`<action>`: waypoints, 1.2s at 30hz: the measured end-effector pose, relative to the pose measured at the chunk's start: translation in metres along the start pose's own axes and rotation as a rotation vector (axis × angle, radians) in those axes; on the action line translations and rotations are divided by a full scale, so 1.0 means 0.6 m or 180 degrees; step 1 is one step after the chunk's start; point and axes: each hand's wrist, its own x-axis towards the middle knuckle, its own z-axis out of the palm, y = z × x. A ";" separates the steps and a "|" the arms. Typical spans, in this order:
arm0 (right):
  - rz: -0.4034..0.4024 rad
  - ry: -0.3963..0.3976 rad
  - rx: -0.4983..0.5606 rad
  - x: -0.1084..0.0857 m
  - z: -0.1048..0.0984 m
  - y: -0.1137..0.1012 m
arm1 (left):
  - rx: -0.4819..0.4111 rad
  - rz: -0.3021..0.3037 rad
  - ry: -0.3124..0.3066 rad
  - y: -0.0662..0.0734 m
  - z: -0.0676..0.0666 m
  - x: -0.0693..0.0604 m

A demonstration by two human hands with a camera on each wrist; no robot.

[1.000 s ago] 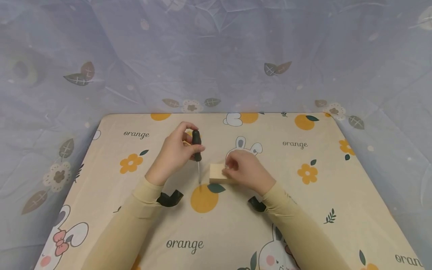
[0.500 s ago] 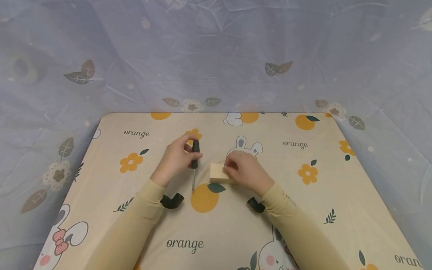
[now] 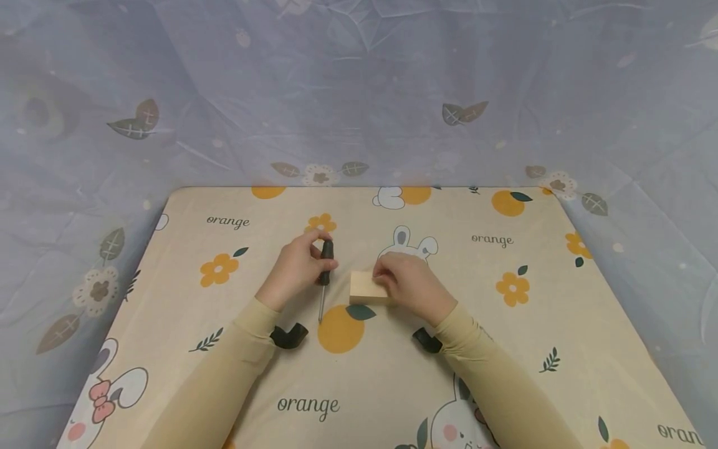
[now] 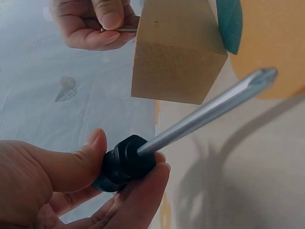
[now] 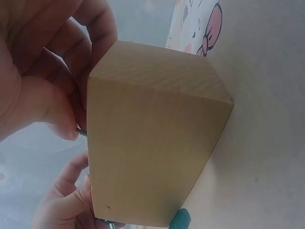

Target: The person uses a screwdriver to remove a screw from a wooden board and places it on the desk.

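A pale wooden block (image 3: 361, 287) lies on the patterned cloth near the middle of the table. My right hand (image 3: 415, 284) is over its right part, thumb and fingers pinching a thin metal screw (image 4: 125, 30) that stands at the block's top face. Where the screw meets the wood is partly hidden by the fingers. To the left of the block, my left hand (image 3: 294, 271) holds a screwdriver (image 3: 326, 255) by its black handle. Its steel shaft (image 4: 205, 112) points down and toward me, the tip apart from both block and screw.
A cream cloth (image 3: 314, 374) printed with oranges, flowers and rabbits covers the table. Behind it hangs a bluish patterned curtain (image 3: 359, 87). A black curved piece (image 3: 289, 337) sits at the left wrist, and another black piece (image 3: 428, 340) at the right one.
My left hand has come lower and nearer to me with the screwdriver, whose tip has swung slightly left. The right hand and the block have hardly moved.
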 end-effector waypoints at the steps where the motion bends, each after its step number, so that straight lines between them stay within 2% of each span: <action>1: -0.0028 0.0009 -0.0012 0.000 0.000 0.001 | 0.0027 0.0005 0.0007 -0.001 0.000 0.000; 12: -0.0327 0.0049 -0.0041 -0.004 -0.002 0.006 | 0.0092 -0.0003 -0.0014 -0.004 0.007 -0.001; 19: -0.0251 0.0018 0.0036 -0.003 -0.003 0.003 | 0.0142 0.0017 -0.0023 -0.009 0.010 -0.001; 28: -0.0396 0.0198 0.0014 -0.005 -0.004 0.003 | 0.0314 -0.0031 -0.0029 -0.009 0.016 0.001; 36: -0.0324 0.0273 0.0144 -0.008 -0.002 0.003 | 0.0354 -0.0064 -0.0036 -0.012 0.017 0.000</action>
